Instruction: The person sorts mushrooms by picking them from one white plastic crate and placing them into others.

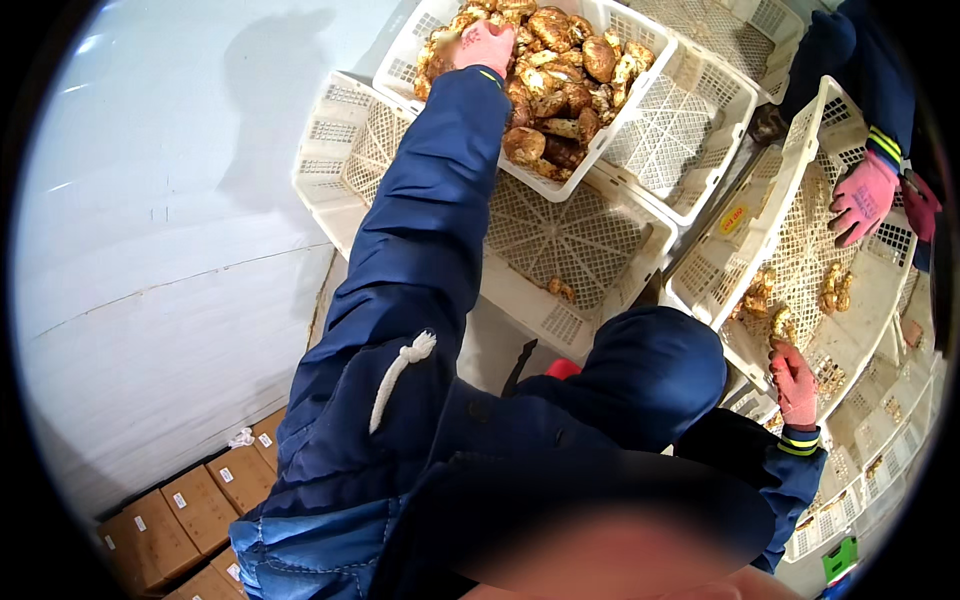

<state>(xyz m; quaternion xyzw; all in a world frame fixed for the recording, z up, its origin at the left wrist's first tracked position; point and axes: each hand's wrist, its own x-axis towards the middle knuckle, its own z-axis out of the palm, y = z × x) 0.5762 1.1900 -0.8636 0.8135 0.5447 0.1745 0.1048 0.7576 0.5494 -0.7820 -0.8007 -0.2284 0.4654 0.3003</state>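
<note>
My left hand (486, 46), in a pink glove, rests in a heap of brown, pale-stemmed mushrooms (551, 82) filling a white plastic crate (566, 191). Its fingertips are partly hidden, so its grip cannot be made out. Lower right, my pink-gloved right hand (795, 386) pinches a small mushroom (782, 324) over another perforated crate (802, 225). In that crate a few mushrooms (757, 294) lie left of the hand, and a pair of mushrooms (835, 288) lies farther right.
Beneath the full crate, a crate (570, 240) holds a small mushroom piece (561, 289). Another crate (667, 127) stands beside it. A co-worker's gloved hand (864, 196) reaches over the right crate. A pale wall (165, 187) and cardboard boxes (187, 510) are on the left.
</note>
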